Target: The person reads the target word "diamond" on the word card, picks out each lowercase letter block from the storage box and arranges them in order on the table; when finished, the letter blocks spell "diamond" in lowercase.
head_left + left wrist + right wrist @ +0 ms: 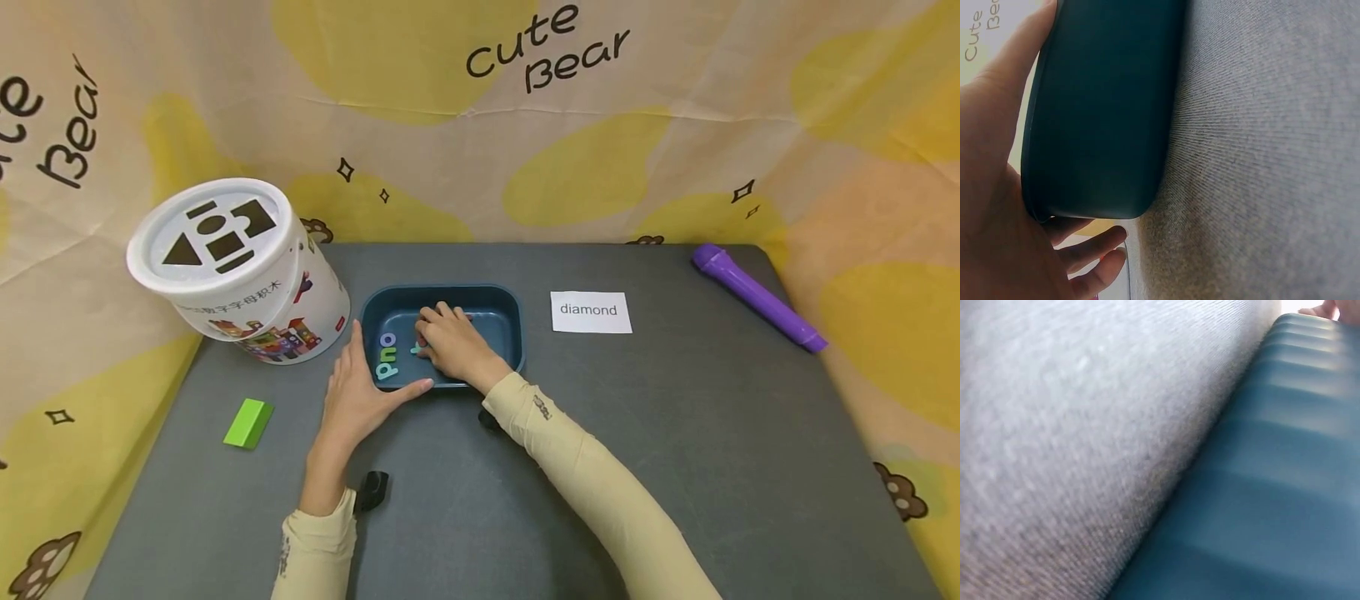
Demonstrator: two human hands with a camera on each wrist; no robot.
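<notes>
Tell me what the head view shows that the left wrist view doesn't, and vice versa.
Only the head view: letters inside the tray, the "diamond" card, the green block, the purple microphone and the right hand. Only the left wrist view: a broad close-up of the tray's outer wall. Both: the tray, the left hand, the table and the printed cloth.

The tray (495,329) is dark blue, the block (249,423) lime-green, the cream backdrop (450,167) yellow-blotched.
</notes>
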